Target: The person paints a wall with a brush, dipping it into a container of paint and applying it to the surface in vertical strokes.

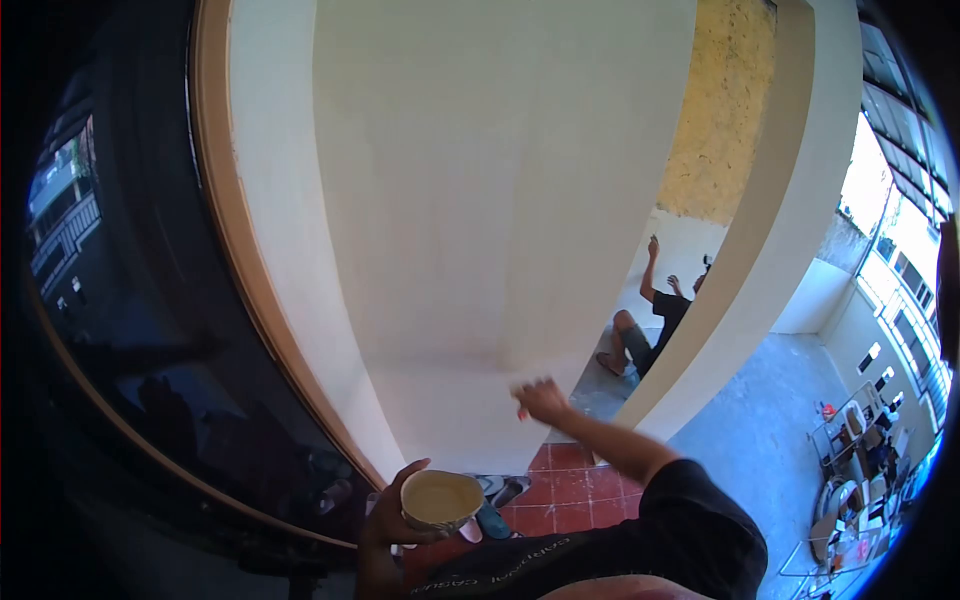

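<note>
My left hand (392, 518) is wrapped round a bowl (440, 500) at the bottom of the view. Pale, cream-coloured stuff fills part of the bowl. Farther right and higher, my right hand (541, 400) is in front of the lower part of a pale wall (480, 220). Its fingers are bent and blurred by motion. Something small and red shows below the fingers, too small to make out. Whether the hand touches the wall, I cannot tell.
Slippers (493, 520) lie on red floor tiles (572, 490) below. Beyond a pillar (745, 290), a person (668, 318) sits by another wall with an arm raised. A rack of mixed items (855, 490) stands at the right. Dark glass (130, 300) is at the left.
</note>
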